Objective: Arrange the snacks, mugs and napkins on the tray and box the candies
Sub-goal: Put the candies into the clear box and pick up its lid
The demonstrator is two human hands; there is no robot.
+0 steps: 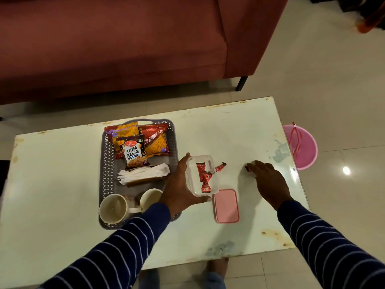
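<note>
A grey perforated tray [107, 163] on the white table holds three snack packets [143, 142], a stack of white napkins [143, 174] and two cream mugs [113, 208]. My left hand [179, 182] grips a clear plastic box [203, 174] just right of the tray; two red candies [205, 178] lie inside it. A third red candy [220, 166] lies on the table behind the box. My right hand [268, 180] rests on the table farther right, its fingertips touching another red candy [248, 168]. The box's pink lid [226, 206] lies flat near the front.
A dark red sofa [114, 44] stands behind the table. A pink bucket [302, 147] sits on the tiled floor past the table's right edge. The table's front edge [208, 259] is close to my foot.
</note>
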